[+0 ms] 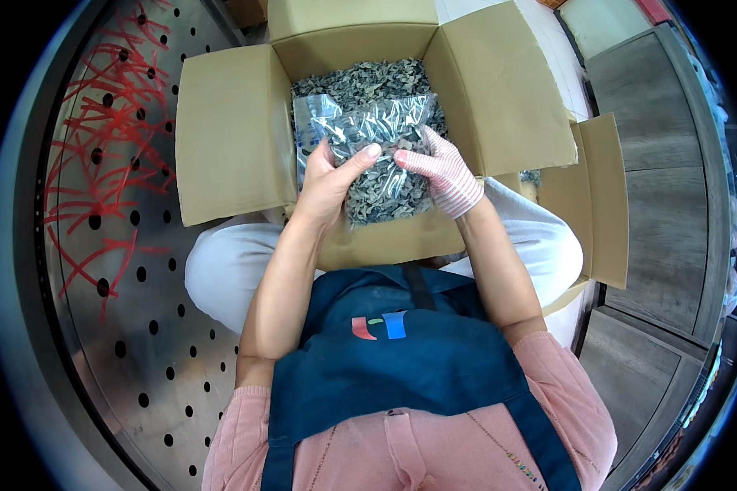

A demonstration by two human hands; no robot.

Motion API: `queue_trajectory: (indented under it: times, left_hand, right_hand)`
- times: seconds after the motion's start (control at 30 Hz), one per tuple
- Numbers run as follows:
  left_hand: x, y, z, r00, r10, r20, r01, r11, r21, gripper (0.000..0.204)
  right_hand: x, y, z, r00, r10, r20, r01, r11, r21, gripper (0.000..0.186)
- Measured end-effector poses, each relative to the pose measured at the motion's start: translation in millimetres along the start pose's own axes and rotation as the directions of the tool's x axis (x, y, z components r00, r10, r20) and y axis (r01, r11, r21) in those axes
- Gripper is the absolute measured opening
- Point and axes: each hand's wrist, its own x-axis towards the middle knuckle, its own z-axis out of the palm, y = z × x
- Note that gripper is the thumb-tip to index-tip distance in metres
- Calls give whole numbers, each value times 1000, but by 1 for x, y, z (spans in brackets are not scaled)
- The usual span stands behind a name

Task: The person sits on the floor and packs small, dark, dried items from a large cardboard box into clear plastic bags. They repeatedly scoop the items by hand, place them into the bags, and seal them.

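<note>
Between both my hands is a clear plastic bag (389, 192), its lower part full of dark grey, curled dried flakes that look like dried wood ear fungus. My bare left hand (329, 182) grips the bag's left side, thumb on top. On its right side, my right hand (444, 170), in a red-and-white striped glove, holds it the same way. The thumbs nearly meet over the middle. Loose dried flakes (368, 80) fill the open cardboard box (236, 135) beneath. Blue-printed clear plastic (314, 106) lies at the bag's upper left; whether it belongs to this bag I cannot tell.
The box's flaps spread outward, its near one towards my lap. A second open carton (594, 196) stands at the right, beside grey wood-look cabinets (655, 229). Along the left is a metal panel (151, 286) with round holes and red strands. My bent legs flank the box.
</note>
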Motion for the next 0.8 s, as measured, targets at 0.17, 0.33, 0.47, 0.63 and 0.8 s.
queue_trajectory:
  times: [0.17, 0.33, 0.47, 0.63, 0.8]
  left_hand:
    - [0, -4, 6, 992, 107, -67, -100, 990, 100, 54]
    - [3, -1, 4, 989, 133, -72, -122, 984, 132, 48]
    - [1, -3, 9, 975, 178, -135, -152, 971, 184, 33]
    - [14, -4, -1, 958, 116, -262, -100, 992, 75, 30]
    - [17, 13, -14, 998, -62, -16, 53, 939, -341, 41]
  right_hand:
    - [6, 8, 3, 996, -32, -79, 30, 999, -31, 50]
    - [6, 12, 7, 992, -117, -50, 117, 993, -3, 55]
    - [14, 11, 12, 975, 33, -219, 10, 981, 191, 42]
    - [12, 18, 15, 986, -88, -139, 95, 995, 44, 50]
    - [4, 9, 7, 998, -51, -36, 35, 935, -352, 62]
